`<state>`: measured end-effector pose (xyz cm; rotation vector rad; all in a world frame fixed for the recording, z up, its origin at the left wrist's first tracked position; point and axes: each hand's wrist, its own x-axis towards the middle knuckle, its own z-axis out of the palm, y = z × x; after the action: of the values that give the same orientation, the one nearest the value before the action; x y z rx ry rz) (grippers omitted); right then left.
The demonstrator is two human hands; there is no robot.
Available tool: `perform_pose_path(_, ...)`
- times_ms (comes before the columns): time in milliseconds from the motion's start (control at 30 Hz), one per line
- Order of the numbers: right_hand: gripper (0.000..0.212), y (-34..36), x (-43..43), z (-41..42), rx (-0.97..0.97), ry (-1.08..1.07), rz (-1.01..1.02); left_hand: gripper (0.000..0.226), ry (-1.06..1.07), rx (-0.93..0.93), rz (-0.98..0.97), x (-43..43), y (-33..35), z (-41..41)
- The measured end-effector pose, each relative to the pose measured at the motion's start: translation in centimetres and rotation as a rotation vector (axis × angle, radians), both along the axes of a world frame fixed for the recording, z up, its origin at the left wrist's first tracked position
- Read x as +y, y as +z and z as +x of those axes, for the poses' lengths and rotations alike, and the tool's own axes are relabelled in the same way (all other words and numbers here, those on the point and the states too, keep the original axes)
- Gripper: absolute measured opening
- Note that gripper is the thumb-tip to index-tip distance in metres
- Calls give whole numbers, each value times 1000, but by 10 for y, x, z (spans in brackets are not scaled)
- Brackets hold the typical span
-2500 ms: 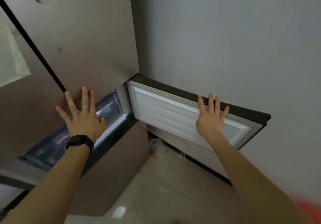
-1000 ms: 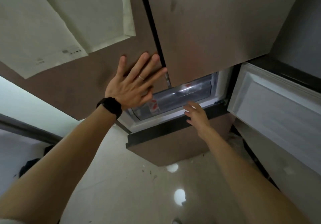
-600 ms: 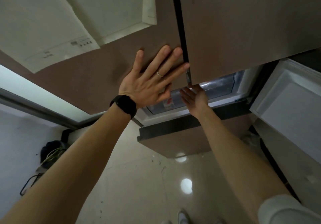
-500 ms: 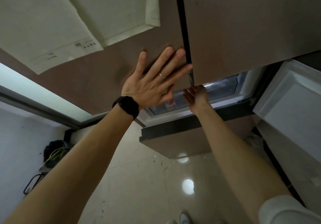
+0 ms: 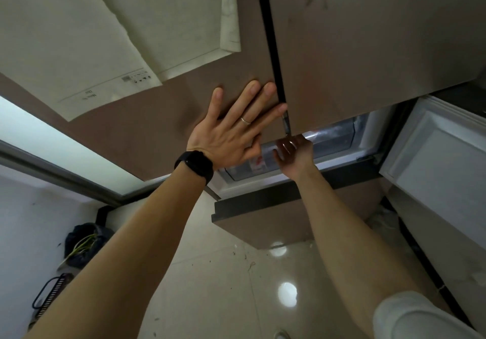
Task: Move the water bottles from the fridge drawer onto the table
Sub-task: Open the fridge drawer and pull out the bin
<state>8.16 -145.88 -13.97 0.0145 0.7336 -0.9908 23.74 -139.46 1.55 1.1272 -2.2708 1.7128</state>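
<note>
Brown metal fills the top of my view: the upper fridge doors (image 5: 368, 49) meet at a dark seam (image 5: 269, 36), and paper sheets (image 5: 92, 36) are stuck to the left one. Their bottom edge overhangs the lit fridge drawer (image 5: 339, 142), leaving only a narrow strip of its clear front showing. Below the drawer, a lower brown front (image 5: 284, 223) with a dark top edge juts out toward me. On the right, an open lower door (image 5: 436, 175) with a white lining stands swung wide and walls off that side. Between my arms, the glossy pale floor (image 5: 218, 273) gives free room. A dark bag (image 5: 84, 244) and a black wire rack (image 5: 48, 296) sit far left by the wall, well apart from the fridge.

My left hand (image 5: 231, 130) lies flat on the left upper door with its fingers straight and spread, holding nothing. It wears a ring (image 5: 246, 120), with a black watch (image 5: 196, 166) on the wrist. My right hand (image 5: 295, 153) is up at the drawer's front, just under the door edge. Its fingers are bent toward the clear panel, and I cannot tell whether they have hold of it.

The water bottles (image 5: 259, 161) are inside the drawer, seen through the clear front as a red-and-white label and glints of plastic. The label sits between my two hands, just left of the right one.
</note>
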Motion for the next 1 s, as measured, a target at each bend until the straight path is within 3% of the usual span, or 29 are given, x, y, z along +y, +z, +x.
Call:
perform_pose_path(267, 42, -4, 24, -7, 44, 31, -13, 67, 23, -7, 27, 2, -3, 0)
perform_pose_path(500, 37, -5, 70, -29, 94, 42, -50, 66, 1, 9, 17, 4, -4, -2)
perform_pose_path(667, 58, -4, 102, -41, 246, 92, -17, 66, -25, 29, 12, 5, -6, -3)
perform_pose_path(833, 49, 0, 139, -53, 418, 99, 2, 69, -9, 64, 65, 11, -1, -6)
perform_pose_path(1000, 39, -3, 176, -67, 423, 104, 32, 72, 24, 142, 148, 17, 0, -12)
